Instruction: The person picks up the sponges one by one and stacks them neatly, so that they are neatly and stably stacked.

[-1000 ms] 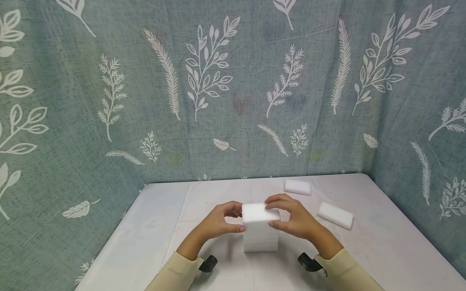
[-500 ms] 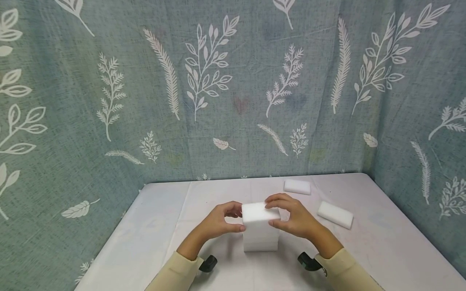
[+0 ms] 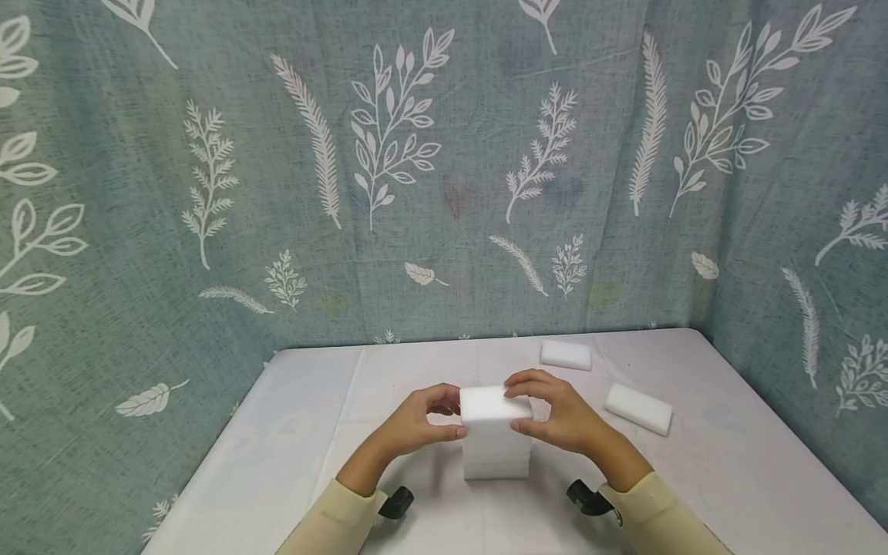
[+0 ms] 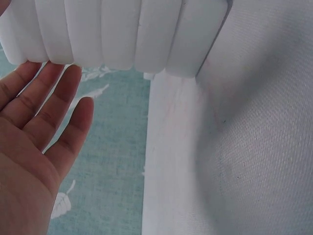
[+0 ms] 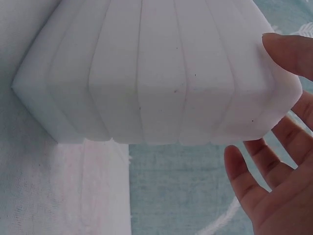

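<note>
Several white sponges stand in a stack (image 3: 496, 455), laid flat one on another, with the top sponge (image 3: 486, 401) lined up closely with those below. My left hand (image 3: 412, 422) holds the upper left end, thumb at the front and fingertips at the back edge. On the right end, my right hand (image 3: 569, 416) grips near the top, its thumb on the front and its fingers on the far side. Seams between the sponges (image 4: 117, 34) show in the left wrist view, where the little finger is apart from them. The right wrist view shows the stack's side (image 5: 161, 88).
Two loose white sponges lie to the right: one (image 3: 638, 408) beyond my right hand, another (image 3: 566, 355) near the table's back edge. A white cloth covers the table (image 3: 277, 432). A leaf-patterned curtain (image 3: 444, 169) encloses the back and sides.
</note>
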Motion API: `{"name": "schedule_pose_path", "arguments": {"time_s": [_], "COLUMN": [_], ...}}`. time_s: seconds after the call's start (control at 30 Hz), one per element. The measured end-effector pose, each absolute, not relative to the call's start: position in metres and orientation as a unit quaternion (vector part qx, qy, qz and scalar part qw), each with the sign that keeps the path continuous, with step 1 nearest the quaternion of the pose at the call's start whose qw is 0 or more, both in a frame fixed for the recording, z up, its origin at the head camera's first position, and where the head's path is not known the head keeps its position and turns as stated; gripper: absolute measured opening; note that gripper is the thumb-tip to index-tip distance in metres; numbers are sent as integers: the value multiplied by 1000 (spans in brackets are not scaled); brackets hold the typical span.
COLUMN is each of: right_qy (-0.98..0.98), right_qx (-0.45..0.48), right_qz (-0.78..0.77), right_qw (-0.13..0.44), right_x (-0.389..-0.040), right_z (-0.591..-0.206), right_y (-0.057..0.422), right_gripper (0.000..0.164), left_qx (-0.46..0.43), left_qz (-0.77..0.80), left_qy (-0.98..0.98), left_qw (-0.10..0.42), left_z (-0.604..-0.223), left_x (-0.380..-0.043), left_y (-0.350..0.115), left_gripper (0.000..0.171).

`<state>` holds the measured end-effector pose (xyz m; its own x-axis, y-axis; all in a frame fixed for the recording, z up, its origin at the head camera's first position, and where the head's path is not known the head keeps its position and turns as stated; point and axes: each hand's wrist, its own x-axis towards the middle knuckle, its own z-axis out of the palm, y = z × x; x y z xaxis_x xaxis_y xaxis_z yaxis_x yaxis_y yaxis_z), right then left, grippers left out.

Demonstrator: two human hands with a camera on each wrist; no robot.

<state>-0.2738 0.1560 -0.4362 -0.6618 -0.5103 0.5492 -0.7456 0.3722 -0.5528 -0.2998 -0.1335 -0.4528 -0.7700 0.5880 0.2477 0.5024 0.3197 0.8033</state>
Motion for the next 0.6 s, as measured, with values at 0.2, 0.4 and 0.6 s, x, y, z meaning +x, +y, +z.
{"name": "schedule_pose_path", "arguments": {"time_s": [0.2, 0.4, 0.6], "right_qy": [-819, -823, -824], "right_qx": [383, 371, 371], "right_qz": [405, 415, 416], "right_qw": [135, 114, 102], "right_x": [-275, -274, -272], "right_z": [-437, -435, -432], "right_y": [157, 158, 159], "right_gripper": [41, 55, 67], "left_qx": [337, 326, 330], "left_qz": [475, 473, 483], "left_qy": [812, 817, 810], "left_qw": [49, 52, 50], "left_z": [-452, -452, -452], "left_x": [-299, -298, -297], "left_y": [-134, -133, -131], "left_gripper": [47, 50, 50]}}
